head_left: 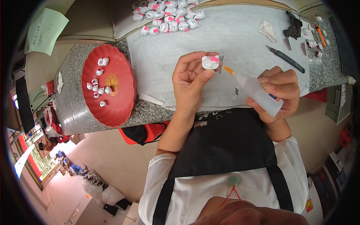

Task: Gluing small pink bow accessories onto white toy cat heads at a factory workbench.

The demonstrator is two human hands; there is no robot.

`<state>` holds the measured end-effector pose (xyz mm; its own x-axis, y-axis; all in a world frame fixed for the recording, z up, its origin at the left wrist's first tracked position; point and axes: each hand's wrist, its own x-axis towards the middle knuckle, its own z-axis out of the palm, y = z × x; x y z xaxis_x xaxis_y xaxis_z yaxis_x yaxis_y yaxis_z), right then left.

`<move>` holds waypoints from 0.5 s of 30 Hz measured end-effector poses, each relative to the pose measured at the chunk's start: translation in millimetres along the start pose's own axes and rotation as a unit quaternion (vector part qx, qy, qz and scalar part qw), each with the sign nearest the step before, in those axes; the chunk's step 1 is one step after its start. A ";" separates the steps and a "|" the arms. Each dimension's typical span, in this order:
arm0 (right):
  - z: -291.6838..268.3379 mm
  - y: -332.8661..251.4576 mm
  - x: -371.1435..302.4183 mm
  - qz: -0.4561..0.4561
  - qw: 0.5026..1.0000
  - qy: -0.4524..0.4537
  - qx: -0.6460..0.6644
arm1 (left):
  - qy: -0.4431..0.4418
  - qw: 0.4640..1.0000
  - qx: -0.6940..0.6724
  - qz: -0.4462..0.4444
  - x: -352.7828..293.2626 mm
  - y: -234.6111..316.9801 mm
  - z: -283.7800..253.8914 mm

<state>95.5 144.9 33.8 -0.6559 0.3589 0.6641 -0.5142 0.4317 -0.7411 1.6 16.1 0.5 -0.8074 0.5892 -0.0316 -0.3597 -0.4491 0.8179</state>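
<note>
My left hand [192, 77] is closed on a small white cat-head figure [210, 62] with a pink bow, pinched between thumb and fingers above the paper-covered table. A squeeze bottle [260, 93], whitish and translucent with an orange nozzle tip, is gripped in my right hand [279, 92]. It tilts so that the nozzle [228, 70] points at the right side of the head, close to it; whether they touch I cannot tell. Left of my hands, a red scalloped tray [123, 75] bears several small white pieces [101, 90].
Many white heads with pink bows [168, 17] are grouped at the back of the white paper sheet [157, 56]. A dark pen-like tool [285, 59], a crumpled tissue [267, 30], a black crumpled item [293, 25] and an orange-handled tool [320, 35] lie at the right.
</note>
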 end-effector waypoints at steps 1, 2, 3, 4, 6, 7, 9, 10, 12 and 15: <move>-0.1 0.4 -0.3 -0.005 1.000 -0.001 -0.004 | -0.003 1.000 0.005 0.003 0.2 -0.6 -0.6; -0.1 0.5 -0.7 -0.005 1.000 -0.001 -0.004 | -0.007 1.000 0.011 0.006 0.4 -1.0 -1.0; 0.0 0.4 -1.0 -0.003 1.000 -0.003 -0.001 | -0.006 1.000 0.011 0.006 0.3 -1.2 -1.2; 0.0 0.3 -1.2 -0.002 1.000 -0.004 0.001 | -0.007 1.000 0.012 0.007 0.2 -1.3 -1.2; 1.3 2.4 0.0 -0.017 1.000 0.005 0.018 | -0.008 1.000 0.014 0.007 0.2 -1.7 -1.6; 2.2 3.3 0.4 -0.032 0.999 0.014 0.035 | -0.009 1.000 0.017 0.010 0.3 -2.0 -2.1; 3.4 3.7 -0.2 -0.033 0.999 0.016 0.039 | -0.009 1.000 0.021 0.013 0.6 -2.5 -2.5; 3.8 3.8 -0.4 -0.034 0.998 0.017 0.043 | -0.013 1.000 0.024 0.014 0.6 -2.5 -2.6; 2.5 0.3 -1.2 -0.014 1.000 0.003 0.022 | -0.017 0.999 0.026 0.015 0.6 -3.0 -2.5; 1.8 -2.5 -1.3 0.008 1.000 -0.017 0.006 | -0.008 0.999 0.028 0.020 0.5 -2.5 -1.6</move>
<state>96.6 141.8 34.7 -0.6816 0.3373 0.6493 -0.5106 0.4163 -0.7523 1.4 16.4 -2.5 -0.8120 0.5835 0.0103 -0.3009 -0.4338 0.8493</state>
